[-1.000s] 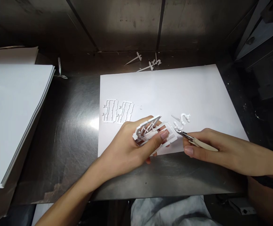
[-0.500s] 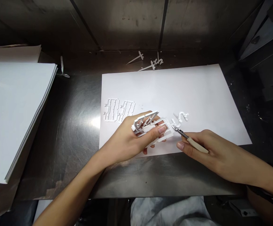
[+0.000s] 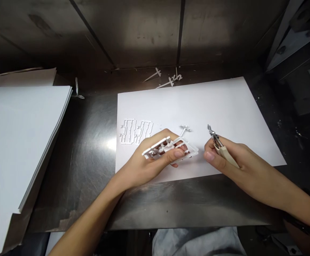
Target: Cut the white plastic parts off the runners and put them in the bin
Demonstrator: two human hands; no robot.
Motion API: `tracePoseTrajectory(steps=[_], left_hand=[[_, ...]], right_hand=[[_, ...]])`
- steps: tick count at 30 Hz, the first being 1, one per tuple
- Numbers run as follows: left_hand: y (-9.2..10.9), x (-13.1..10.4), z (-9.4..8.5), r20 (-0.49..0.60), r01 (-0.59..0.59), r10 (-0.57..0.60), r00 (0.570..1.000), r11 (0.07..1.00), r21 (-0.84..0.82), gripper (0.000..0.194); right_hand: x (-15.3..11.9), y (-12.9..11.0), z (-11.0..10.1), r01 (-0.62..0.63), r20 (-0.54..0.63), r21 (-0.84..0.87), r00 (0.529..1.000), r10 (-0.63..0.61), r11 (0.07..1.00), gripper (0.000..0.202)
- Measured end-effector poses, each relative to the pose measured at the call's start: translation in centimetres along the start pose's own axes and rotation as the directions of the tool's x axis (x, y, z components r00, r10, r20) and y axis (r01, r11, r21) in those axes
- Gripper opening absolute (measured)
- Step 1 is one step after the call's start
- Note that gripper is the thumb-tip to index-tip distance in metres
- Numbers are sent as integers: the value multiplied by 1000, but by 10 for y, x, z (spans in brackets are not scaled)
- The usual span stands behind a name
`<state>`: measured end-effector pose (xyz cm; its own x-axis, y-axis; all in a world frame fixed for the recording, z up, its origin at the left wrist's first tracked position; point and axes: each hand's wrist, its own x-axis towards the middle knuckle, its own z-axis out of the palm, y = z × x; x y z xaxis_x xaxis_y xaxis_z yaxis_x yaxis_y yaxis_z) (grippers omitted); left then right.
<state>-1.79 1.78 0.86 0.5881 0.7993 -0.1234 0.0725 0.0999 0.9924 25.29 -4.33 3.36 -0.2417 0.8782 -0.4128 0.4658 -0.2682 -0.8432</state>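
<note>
My left hand (image 3: 155, 156) is closed on white plastic frame parts (image 3: 189, 149), thumb on top, above a white sheet of paper (image 3: 210, 103). A thin white stem with small cross pieces (image 3: 184, 128) shows at their far edge; whether it is joined to them I cannot tell. My right hand (image 3: 232, 160) is wrapped round a pair of nippers (image 3: 220, 144) with pale handles. Their metal jaws point up and away, apart from the plastic. Two flat white plastic frames (image 3: 128, 131) lie side by side on the paper's left, one partly behind my left hand.
Cut-off white sprue pieces (image 3: 168, 83) lie beyond the paper's far edge on the metal table (image 3: 90, 142). A stack of white sheets (image 3: 24, 142) on cardboard stands at the left. A metal wall (image 3: 144, 32) rises at the back.
The nippers have come away from the plastic and now point upward. My left hand has tilted the frame parts. The curved sprue piece near the jaws no longer shows there; a stem shows at the frame's far edge.
</note>
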Motion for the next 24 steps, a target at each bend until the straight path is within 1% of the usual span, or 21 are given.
tracePoseTrajectory(steps=[3, 6, 8, 10, 12, 14, 15, 17, 19, 21, 24], left_hand=[[-3, -2, 4, 1, -82, 82, 997, 996, 33, 13], [-6, -2, 9, 42, -155, 154, 987, 988, 5, 6], [-8, -1, 13, 52, -178, 178, 983, 984, -9, 5], [-9, -1, 16, 43, -172, 172, 984, 985, -10, 4], [-11, -1, 19, 24, -130, 130, 991, 992, 1, 7], [-11, -2, 20, 19, -61, 61, 998, 998, -6, 16], [-11, -2, 21, 34, -25, 26, 999, 999, -32, 22], [-10, -3, 22, 104, 63, -49, 993, 988, -139, 34], [-10, -4, 24, 191, 166, -118, 974, 952, -258, 46], [-9, -5, 26, 252, 221, -139, 958, 916, -335, 51], [-7, -7, 27, 280, 194, -97, 955, 919, -344, 44]], right_hand=[[1, -5, -1, 104, 5, 159, 994, -106, 982, 29], [0, -7, 1, 157, 28, 278, 985, -171, 948, 26], [-1, -8, 3, 189, 21, 289, 979, -203, 938, 23], [0, -8, 4, 229, 2, 262, 971, -237, 938, 22], [0, -8, 5, 254, -15, 243, 966, -259, 936, 21], [1, -7, 5, 282, -44, 239, 959, -280, 929, 19], [2, -6, 5, 297, -68, 232, 955, -289, 926, 18], [3, -4, 5, 328, -125, 201, 943, -308, 923, 17], [4, -2, 5, 346, -170, 170, 932, -319, 923, 16], [5, -1, 5, 348, -182, 176, 931, -317, 921, 17], [5, -1, 3, 337, -157, 223, 939, -308, 915, 17]])
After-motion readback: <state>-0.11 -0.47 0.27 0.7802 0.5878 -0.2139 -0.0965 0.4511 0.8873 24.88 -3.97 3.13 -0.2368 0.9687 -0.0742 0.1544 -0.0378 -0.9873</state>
